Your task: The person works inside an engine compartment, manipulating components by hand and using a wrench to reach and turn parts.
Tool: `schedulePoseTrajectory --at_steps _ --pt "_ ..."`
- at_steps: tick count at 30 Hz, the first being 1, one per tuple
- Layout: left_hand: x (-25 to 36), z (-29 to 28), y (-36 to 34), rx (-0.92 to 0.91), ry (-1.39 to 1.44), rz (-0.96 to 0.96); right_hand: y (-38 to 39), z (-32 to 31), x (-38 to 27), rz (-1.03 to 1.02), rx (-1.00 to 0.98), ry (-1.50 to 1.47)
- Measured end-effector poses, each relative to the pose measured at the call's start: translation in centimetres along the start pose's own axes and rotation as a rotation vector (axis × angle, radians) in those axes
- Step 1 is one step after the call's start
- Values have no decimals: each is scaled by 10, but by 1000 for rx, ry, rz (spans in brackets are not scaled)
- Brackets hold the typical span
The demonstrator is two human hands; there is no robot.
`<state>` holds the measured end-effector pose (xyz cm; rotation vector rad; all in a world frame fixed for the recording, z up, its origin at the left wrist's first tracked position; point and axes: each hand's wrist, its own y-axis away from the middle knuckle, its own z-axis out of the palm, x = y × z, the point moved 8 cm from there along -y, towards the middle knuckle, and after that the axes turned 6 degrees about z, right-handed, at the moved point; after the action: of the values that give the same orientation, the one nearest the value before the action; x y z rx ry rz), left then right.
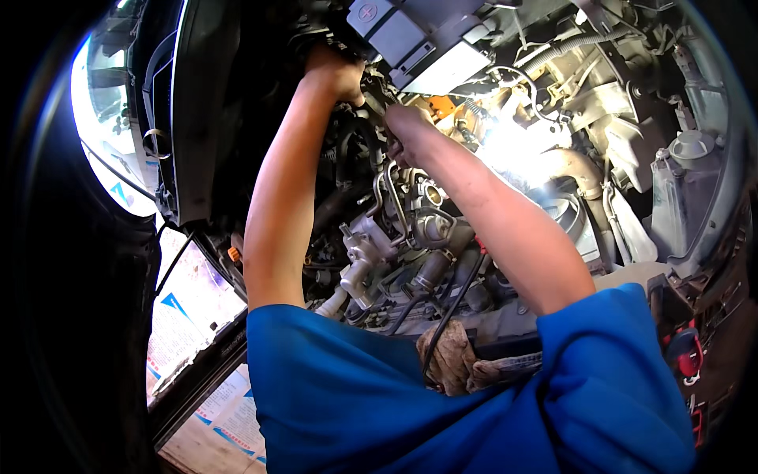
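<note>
Deep in a car's engine bay, both my arms stretch forward from blue sleeves. My left hand [338,73] reaches into a dark gap beside a grey box with a plus mark [391,31], probably the battery cover. Its fingers are lost in shadow; only the back of the hand and part of the thumb show. Just to the right and nearer, my right hand [407,136] is closed, with its fingers curled under. What it grips is hidden, though a dark bar-like part lies between the two hands. Metal pipes [387,193] and a silvery metal housing [365,257] lie below them.
A bright work light [513,150] glares at the right of the engine. An orange part [442,105] shows beside it. Near my body lies a dirty brown cloth [448,355]. A capped reservoir [692,147] stands far right; printed sheets [189,316] lie at the left.
</note>
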<state>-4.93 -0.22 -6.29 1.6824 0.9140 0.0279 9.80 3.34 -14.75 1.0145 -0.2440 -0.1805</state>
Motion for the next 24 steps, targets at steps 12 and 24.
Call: schedulePoseTrajectory --at_steps 12,24 --pt "5 3 -12 71 -66 32 23 17 -6 84 0 -100" --pt "0 -3 -5 75 -5 41 21 6 -8 -49 14 86"
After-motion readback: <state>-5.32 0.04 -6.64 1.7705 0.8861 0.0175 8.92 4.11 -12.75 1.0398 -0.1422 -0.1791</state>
